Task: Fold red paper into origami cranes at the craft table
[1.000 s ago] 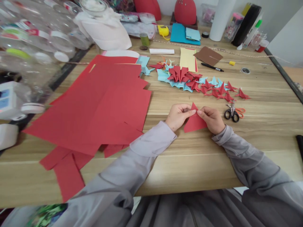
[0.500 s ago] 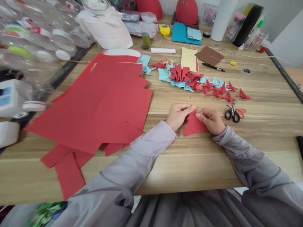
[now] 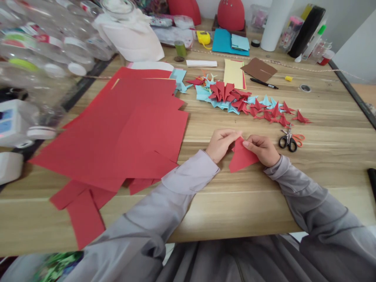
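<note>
Wood-grain worktop (image 3: 337, 156) is running back to a pale wall, with dark strips lining its left and right edges. Plastic bottles (image 3: 78, 51) are crowding beyond the left strip.

Person in grey sleeves is working at the near edge. Folded red paper (image 3: 243, 157) is sitting between the two hands, right of the worktop's middle. Its narrow end is pointing toward the far edge; its broad end is spreading toward the near edge, one corner jutting near-left. Long axis is running roughly far to near. Whether it is touching the wood, I cannot tell.

Left hand (image 3: 222, 144) is pinching the narrow end, thumb and fingers drawn close together. Right hand (image 3: 263, 149) is gripping the right side, thumb lying on top, other fingers curled; their tips are hidden.

Large red sheets (image 3: 117, 133) are covering much of the left half, their right border stopping short of the left hand. Smaller red strips (image 3: 85, 219) are poking out toward the near-left corner. Scissors (image 3: 290, 136) are lying just beyond the right hand, toward the right edge. Red and blue folded pieces (image 3: 223, 92) are forming a band farther back.

Bare wood is showing between paper and near edge, and between that band and the hands.
</note>
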The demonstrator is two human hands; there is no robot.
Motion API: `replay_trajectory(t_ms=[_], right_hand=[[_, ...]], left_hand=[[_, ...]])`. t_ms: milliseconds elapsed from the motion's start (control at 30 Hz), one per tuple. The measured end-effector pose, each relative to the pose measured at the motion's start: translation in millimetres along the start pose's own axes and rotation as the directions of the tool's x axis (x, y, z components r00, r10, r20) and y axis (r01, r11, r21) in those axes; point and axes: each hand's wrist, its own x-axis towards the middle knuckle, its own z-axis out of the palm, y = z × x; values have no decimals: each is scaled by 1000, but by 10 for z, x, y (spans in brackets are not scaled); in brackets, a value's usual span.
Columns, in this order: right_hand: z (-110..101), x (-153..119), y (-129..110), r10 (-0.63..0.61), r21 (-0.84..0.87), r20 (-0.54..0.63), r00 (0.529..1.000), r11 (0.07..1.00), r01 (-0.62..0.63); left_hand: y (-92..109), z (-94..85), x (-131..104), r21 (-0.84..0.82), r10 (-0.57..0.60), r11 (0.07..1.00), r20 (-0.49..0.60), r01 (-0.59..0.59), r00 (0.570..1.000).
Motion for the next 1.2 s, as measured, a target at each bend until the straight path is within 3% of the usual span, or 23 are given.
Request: replay_trajectory(t_ms=[300, 533, 667, 767, 933, 1100, 1200], right_hand=[[5, 2, -13, 39, 37, -15, 999, 999, -38], [-4, 12, -29, -7, -21, -35, 999, 1000, 6], [-5, -2, -39, -7, -6, -28, 1000, 1000, 7], [-16, -14, -7, -9, 39, -93, 996, 999, 13], [-53, -14, 69, -67, 97, -223, 973, 991, 90], [-16, 3, 25, -46, 162, -183, 982, 984, 77], [21, 11, -2, -42, 152, -180, 983, 986, 70]], left_hand=[[13, -49, 19, 87, 96, 991, 88, -104, 991], [4, -47, 30, 90, 29, 995, 120, -40, 992], [-16, -39, 31, 126, 60, 990, 66, -68, 996], [-48, -44, 51, 147, 85, 986, -21, -81, 996], [-90, -47, 98, -1, 72, 997, -140, -73, 987], [-64, -26, 105, -107, 85, 988, -245, -114, 966], [-45, -29, 101, -161, 55, 983, -210, -90, 976]])
